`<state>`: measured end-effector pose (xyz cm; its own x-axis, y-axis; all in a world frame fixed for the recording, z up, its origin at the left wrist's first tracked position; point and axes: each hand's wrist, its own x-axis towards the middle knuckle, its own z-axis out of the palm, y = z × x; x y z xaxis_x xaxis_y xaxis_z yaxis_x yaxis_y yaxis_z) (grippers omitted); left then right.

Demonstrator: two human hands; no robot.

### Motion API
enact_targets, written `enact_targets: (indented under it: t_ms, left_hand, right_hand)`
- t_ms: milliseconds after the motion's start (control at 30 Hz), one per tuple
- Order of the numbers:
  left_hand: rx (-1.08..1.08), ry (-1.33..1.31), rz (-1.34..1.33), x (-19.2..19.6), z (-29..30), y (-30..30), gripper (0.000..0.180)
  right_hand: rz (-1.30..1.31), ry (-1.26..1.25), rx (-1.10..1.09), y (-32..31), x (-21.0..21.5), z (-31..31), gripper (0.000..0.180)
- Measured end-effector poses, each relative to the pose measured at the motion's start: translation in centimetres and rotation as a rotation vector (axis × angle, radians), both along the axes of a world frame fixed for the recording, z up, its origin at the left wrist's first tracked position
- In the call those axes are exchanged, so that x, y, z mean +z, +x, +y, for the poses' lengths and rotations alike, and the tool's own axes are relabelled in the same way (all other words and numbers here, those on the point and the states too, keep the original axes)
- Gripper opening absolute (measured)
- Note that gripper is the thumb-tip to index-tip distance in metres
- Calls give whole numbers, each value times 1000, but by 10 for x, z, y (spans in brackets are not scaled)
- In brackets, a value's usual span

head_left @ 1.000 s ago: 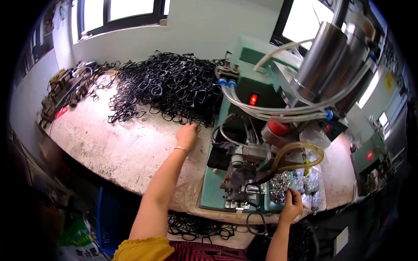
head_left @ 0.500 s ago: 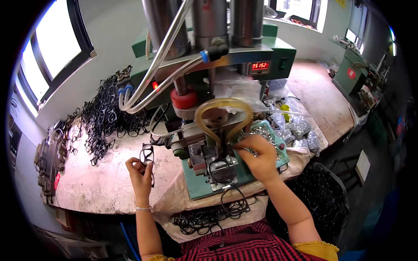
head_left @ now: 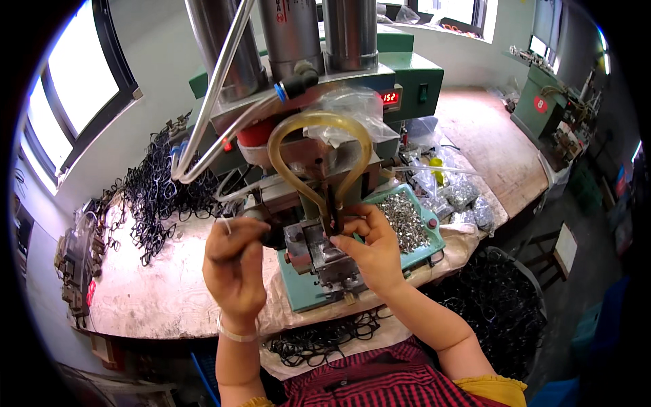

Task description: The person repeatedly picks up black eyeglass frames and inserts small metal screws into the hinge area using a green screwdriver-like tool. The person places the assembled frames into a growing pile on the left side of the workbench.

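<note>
Press: green benchtop press machine [head_left: 380,74] with steel cylinders, right in front.
Fixture: small grey metal fixture block [head_left: 325,254] at its base, just under the right fingertips.
Right hand [head_left: 369,247]: fingers half-curled, touching the fixture; can't tell if pinching anything.
Left hand [head_left: 234,268]: closed around a thin black frame piece [head_left: 227,224], held just beside the fixture.

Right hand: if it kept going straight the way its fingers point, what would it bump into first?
The right hand points up-left, so it would probably meet the small metal fixture under the yellowish tube loop first. Depth is hard to judge; the fingertips may already touch it.
</note>
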<state>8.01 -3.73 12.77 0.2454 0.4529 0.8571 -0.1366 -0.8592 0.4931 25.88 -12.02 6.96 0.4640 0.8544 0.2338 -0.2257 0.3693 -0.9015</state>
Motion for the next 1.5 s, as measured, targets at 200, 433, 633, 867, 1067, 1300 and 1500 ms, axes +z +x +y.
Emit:
enact_targets:
  t_ms: [200,433,633,867,1067,1300,1500]
  left_hand:
    - [-252,-282,-147,-13,-25,-22,9]
    - [81,-751,-224,-121,6,-101,14]
    - [391,-698,-449,-106,66,-197,29]
    - [846,-425,-260,-107,247,-336,29]
    - [1033,-392,123,-129,414,-468,41]
    - [757,-694,94,-204,566,-511,45]
    - [795,-725,413,-246,618,-484,50]
  right_hand:
    - [-350,-107,-15,-3,8,-22,50]
    - [-820,95,-317,-61,2,-41,21]
    - [-619,16,276,-192,20,98,25]
    - [-706,91,35,-262,1,372,19]
    - [-1363,-350,-540,-179,56,528,34]
    - [-1490,-929,-869,-52,82,600,42]
    - [-1840,-1284,-576,10,27,644,52]
